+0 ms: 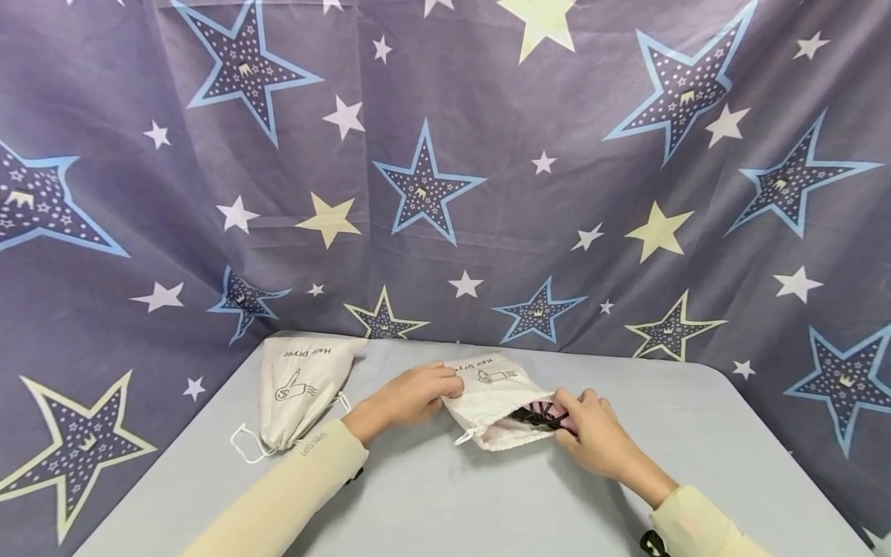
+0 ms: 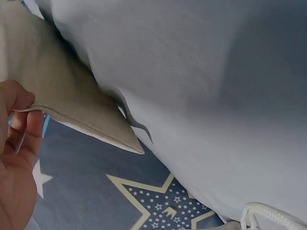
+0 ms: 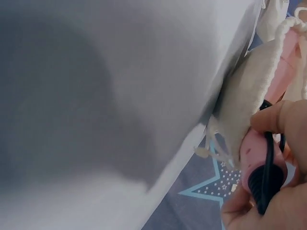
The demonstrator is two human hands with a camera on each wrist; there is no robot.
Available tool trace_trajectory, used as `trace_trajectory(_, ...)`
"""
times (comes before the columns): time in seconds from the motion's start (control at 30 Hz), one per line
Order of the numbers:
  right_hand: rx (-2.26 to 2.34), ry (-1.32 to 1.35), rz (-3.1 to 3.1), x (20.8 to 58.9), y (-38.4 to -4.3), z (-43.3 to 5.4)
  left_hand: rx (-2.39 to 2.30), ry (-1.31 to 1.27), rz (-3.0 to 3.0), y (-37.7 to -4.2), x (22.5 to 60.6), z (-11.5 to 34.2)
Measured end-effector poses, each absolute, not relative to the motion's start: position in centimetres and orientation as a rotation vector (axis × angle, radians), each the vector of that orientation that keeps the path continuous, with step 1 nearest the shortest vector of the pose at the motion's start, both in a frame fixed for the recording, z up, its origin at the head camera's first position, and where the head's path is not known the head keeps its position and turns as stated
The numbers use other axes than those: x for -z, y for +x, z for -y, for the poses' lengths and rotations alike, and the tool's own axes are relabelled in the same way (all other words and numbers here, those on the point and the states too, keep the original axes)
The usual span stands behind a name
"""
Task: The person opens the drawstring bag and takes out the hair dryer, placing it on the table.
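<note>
The left sleeve (image 1: pixel 278 495) is pale cream, with small dark lettering (image 1: pixel 313 444) near its cuff. The right sleeve (image 1: pixel 699 526) matches in colour. A small black piece (image 1: pixel 356 475) shows under the left cuff; a rounded black piece (image 1: pixel 653 544) sits at the right.

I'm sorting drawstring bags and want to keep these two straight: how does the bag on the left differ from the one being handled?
Mouth: the left bag is gathered narrow; the handled bag gapes open, showing a pink item partly inside.
Handling: no hand holds the left bag; the left hand grips the handled bag.
Both are whitish, with "Hair Dryer" and a dark dryer drawing.
</note>
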State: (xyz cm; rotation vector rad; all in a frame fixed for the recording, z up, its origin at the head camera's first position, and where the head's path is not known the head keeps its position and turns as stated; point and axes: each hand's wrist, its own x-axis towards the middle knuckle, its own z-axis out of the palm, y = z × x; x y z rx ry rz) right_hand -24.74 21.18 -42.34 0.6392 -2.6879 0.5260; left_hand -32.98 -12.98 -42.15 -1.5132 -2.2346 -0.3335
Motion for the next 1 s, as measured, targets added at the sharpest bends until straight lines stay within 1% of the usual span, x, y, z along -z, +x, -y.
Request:
trace_trajectory(0.63, -0.574, 0.687, 2.644, 42.6, -24.2, -21.9, 0.444, -1.539, 2.142, -34.9, 42.6, 14.6)
trace_trajectory(0.83, -0.530, 0.716, 2.610, 42.8, -24.1, -22.0, 0.363, -1.540, 2.217, -34.2, 42.1, 14.2)
trace_trajectory(1.0, -0.487, 0.755, 2.575, 42.6, -24.0, -21.8, 0.304, -1.486, 2.462, -32.9, 41.0, 14.0)
